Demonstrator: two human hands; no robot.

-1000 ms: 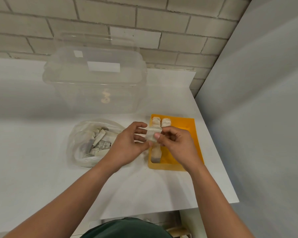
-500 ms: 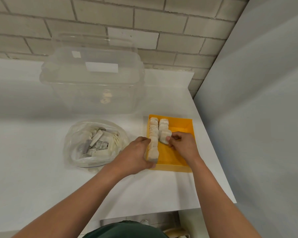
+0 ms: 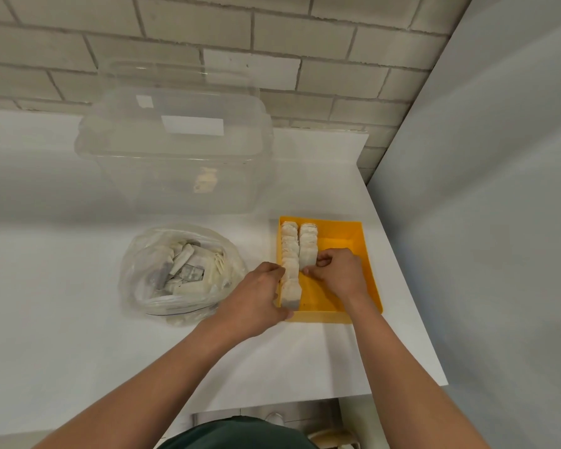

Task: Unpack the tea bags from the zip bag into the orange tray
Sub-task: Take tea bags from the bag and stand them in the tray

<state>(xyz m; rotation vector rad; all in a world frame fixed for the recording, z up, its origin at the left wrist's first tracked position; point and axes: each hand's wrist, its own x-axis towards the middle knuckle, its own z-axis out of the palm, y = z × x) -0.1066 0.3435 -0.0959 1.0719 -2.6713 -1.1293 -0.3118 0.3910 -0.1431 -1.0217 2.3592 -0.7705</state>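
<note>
Orange plastic catches our eye first: the orange tray (image 3: 360, 251) sits on the white counter (image 3: 62, 319) near its right edge, just in front of a large clear storage bin (image 3: 175, 157) that stands against the brick wall (image 3: 337, 43). We count two rows of tea bags standing on edge inside the tray, a long left row (image 3: 289, 264) hugging the left wall and a shorter right row (image 3: 307, 244) beside it, the two rows touching. The rest of the tray floor is bare.

Our left hand (image 3: 256, 299) is curled around the near-left corner of the tray, fingers against the long row and thumb at the near wall. Our right hand (image 3: 337, 273) is inside the tray, its fingers pinched closed at the near end of the short row, on the frontmost tea bag (image 3: 308, 259) there.

To the left of the tray, just beside our left hand, lies the zip bag (image 3: 178, 270), rumpled and clear, with a loose heap of remaining tea bags (image 3: 188, 267) and their paper tags showing through it.
</note>
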